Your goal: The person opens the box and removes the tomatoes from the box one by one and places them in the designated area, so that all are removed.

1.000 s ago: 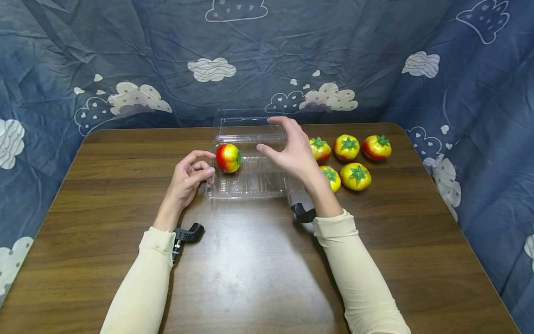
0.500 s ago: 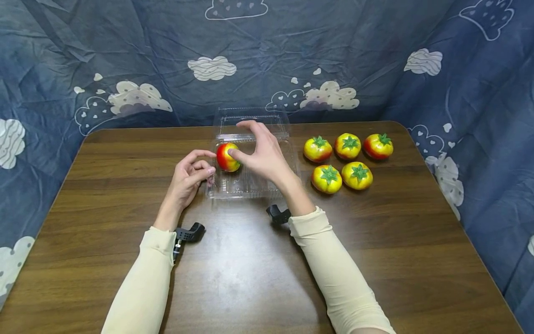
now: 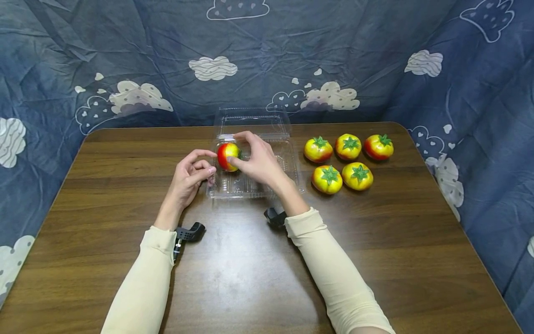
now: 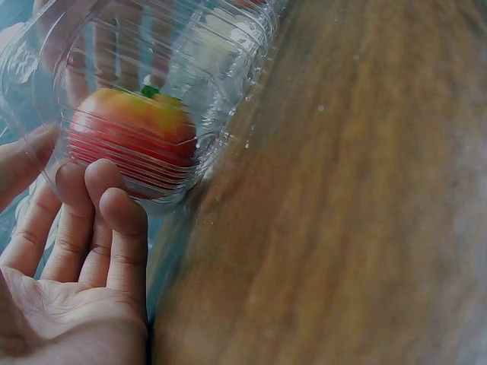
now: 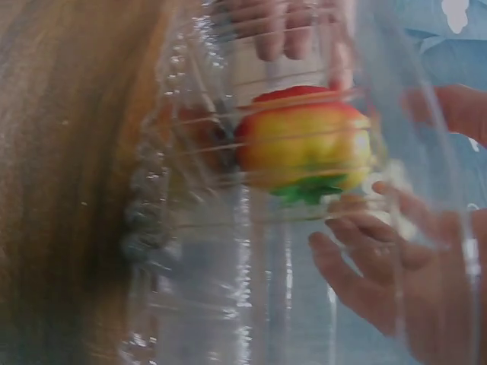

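In the head view, a red-and-yellow toy tomato (image 3: pixel 226 157) with a green stem lies on its side at the left end of a clear plastic container (image 3: pixel 238 195). The container's lid (image 3: pixel 252 121) is folded back. My left hand (image 3: pixel 188 178) holds the container's left wall; the left wrist view shows its fingertips (image 4: pixel 122 209) against the outside. My right hand (image 3: pixel 260 162) is over the container, thumb and fingers spread about the tomato's stem side. Seen through the plastic in the right wrist view, the right fingers (image 5: pixel 365 228) appear apart from the tomato.
Several more toy tomatoes stand stem up on the table right of the container, one of them the nearest left tomato (image 3: pixel 327 179). The brown wooden table (image 3: pixel 233 278) reaches back to a blue cloud-print curtain (image 3: pixel 250 41). A black camera mount (image 3: pixel 189 232) sits at the left wrist.
My right hand has moved left across the container to the tomato, and its fingers have lowered and drawn in slightly. The left hand and the tomato stay in place.
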Available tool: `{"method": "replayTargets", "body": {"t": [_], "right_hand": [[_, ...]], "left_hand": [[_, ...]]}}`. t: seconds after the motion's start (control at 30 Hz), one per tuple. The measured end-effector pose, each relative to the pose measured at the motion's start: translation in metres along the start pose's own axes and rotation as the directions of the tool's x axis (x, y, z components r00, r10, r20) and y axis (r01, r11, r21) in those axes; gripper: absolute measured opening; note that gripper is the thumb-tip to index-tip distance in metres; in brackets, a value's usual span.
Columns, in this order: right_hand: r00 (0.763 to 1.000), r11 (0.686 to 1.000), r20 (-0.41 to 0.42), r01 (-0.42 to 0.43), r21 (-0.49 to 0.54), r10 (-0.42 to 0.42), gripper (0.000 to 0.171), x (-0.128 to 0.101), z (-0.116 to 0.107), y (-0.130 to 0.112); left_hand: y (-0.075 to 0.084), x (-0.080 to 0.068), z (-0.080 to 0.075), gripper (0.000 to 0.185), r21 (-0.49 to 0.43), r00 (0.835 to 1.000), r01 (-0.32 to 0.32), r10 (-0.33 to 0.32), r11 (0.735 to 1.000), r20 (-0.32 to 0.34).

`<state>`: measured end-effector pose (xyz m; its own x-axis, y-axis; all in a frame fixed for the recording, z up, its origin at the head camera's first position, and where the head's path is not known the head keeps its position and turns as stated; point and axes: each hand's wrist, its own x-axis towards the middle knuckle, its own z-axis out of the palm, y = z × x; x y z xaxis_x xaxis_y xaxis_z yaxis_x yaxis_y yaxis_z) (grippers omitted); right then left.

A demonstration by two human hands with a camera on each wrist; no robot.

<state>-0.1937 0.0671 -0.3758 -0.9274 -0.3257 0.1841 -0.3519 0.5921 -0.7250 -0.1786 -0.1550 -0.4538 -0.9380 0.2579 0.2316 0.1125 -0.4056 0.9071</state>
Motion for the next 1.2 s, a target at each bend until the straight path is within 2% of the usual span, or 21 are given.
{"method": "replayTargets", "body": {"t": [0.3, 0.73, 1.2], "right_hand": [[0.999, 1.0, 0.034, -0.002, -0.027, 0.003, 0.055, 0.002, 0.01, 0.006], [0.999, 0.999, 0.046, -0.025, 0.031, 0.024, 0.067, 0.001, 0.024, 0.013], [0.998, 0.998, 0.046, -0.05, -0.034, 0.051, 0.067, 0.0, 0.028, 0.013]], "left_hand": [[0.002, 0.0, 0.0, 0.039, 0.003, 1.0, -0.001, 0.001, 1.0, 0.003], [0.003, -0.002, 0.001, 0.037, 0.014, 1.0, 0.013, -0.013, 1.0, -0.001], [0.002, -0.001, 0.001, 0.038, 0.015, 1.0, 0.005, -0.005, 1.0, 0.01]]}}
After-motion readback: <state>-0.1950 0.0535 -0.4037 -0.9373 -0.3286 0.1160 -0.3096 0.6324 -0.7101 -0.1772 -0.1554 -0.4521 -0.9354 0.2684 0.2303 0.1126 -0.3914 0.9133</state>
